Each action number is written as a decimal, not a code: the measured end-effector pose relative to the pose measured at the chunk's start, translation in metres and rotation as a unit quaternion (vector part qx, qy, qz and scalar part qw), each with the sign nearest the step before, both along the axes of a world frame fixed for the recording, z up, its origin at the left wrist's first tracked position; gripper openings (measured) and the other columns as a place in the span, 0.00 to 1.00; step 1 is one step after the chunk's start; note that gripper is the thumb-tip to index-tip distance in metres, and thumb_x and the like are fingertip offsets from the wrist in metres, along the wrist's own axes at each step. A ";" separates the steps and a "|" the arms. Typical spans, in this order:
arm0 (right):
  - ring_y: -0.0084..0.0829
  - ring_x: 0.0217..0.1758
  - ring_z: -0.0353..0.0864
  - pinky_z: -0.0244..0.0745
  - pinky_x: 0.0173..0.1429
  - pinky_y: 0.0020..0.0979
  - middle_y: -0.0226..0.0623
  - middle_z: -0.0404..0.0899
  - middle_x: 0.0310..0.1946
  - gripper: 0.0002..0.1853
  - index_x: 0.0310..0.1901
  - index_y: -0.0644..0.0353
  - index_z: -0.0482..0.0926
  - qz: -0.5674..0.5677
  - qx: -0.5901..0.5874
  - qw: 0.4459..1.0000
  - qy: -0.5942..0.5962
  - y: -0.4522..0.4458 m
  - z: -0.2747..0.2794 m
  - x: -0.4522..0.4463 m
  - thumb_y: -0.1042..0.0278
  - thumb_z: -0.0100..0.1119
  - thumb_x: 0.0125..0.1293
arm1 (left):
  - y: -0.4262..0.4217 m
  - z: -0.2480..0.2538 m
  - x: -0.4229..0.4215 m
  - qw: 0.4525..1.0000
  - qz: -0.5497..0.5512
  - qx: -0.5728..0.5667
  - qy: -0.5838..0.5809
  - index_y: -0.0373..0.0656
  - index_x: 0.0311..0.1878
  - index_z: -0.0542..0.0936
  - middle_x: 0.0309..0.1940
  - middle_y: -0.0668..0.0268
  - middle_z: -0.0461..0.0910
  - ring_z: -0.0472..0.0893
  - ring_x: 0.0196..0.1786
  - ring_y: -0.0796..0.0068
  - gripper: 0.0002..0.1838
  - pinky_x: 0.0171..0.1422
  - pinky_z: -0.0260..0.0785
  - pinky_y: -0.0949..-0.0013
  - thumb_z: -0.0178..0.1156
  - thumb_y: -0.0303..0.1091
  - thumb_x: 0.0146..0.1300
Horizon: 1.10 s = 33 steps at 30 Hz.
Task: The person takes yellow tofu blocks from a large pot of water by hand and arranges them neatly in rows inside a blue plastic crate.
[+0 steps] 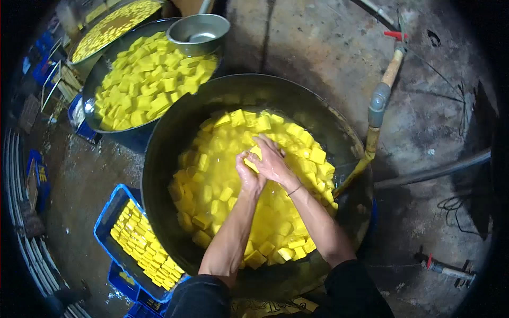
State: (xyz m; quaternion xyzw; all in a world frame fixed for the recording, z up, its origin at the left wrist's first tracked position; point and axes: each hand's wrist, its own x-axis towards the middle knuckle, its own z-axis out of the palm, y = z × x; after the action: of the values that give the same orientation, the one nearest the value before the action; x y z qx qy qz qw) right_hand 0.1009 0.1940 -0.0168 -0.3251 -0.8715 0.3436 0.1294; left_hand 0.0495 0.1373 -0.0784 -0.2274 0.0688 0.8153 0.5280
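Over a large dark round vat (159, 153), my two hands are pressed together around one yellow tofu-like block (255, 153). My left hand (249, 174) is closed, with its fingers curled at the block's left side. My right hand (272, 160) covers the block from the right, its fingers bent over the top. Much of the block is hidden between the palms. Below them, many similar yellow blocks (260, 248) lie in cloudy yellow liquid (273, 204), heaped along the vat's far and right sides.
Behind on the left stands another vat (90, 98) heaped with yellow blocks, a metal pot (199, 32) at its rim. A blue crate (108, 241) with rows of yellow blocks sits left of my vat. A pipe (371, 132) with a joint reaches over the right rim.
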 end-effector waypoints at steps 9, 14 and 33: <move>0.40 0.47 0.80 0.76 0.53 0.39 0.47 0.81 0.42 0.23 0.50 0.62 0.78 -0.044 -0.221 0.973 -0.044 -0.006 -0.094 -0.112 0.49 0.52 0.68 | -0.060 0.100 -0.131 0.974 0.184 0.032 0.129 0.46 0.44 0.82 0.43 0.63 0.83 0.81 0.48 0.57 0.19 0.53 0.73 0.49 0.52 0.49 0.59; 0.46 0.52 0.79 0.77 0.53 0.40 0.54 0.78 0.50 0.24 0.58 0.63 0.72 0.065 -0.231 0.970 0.034 -0.071 -0.126 -0.132 0.61 0.59 0.63 | -0.141 0.180 -0.177 0.940 0.245 0.161 0.175 0.40 0.47 0.80 0.47 0.54 0.81 0.79 0.50 0.49 0.22 0.54 0.73 0.46 0.53 0.47 0.58; 0.49 0.65 0.65 0.59 0.66 0.48 0.45 0.69 0.56 0.43 0.55 0.59 0.72 0.303 0.134 0.943 0.013 -0.375 0.126 -0.146 0.47 0.78 0.37 | -0.405 0.042 -0.117 0.976 0.212 0.015 0.056 0.41 0.52 0.78 0.46 0.59 0.81 0.79 0.52 0.59 0.23 0.61 0.70 0.56 0.48 0.47 0.63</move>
State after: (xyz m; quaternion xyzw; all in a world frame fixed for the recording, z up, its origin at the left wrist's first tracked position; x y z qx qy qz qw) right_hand -0.0449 -0.1815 0.1089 -0.0209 -0.9652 0.2504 0.0727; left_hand -0.0670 -0.2673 -0.0366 -0.1827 0.0365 0.9212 0.3416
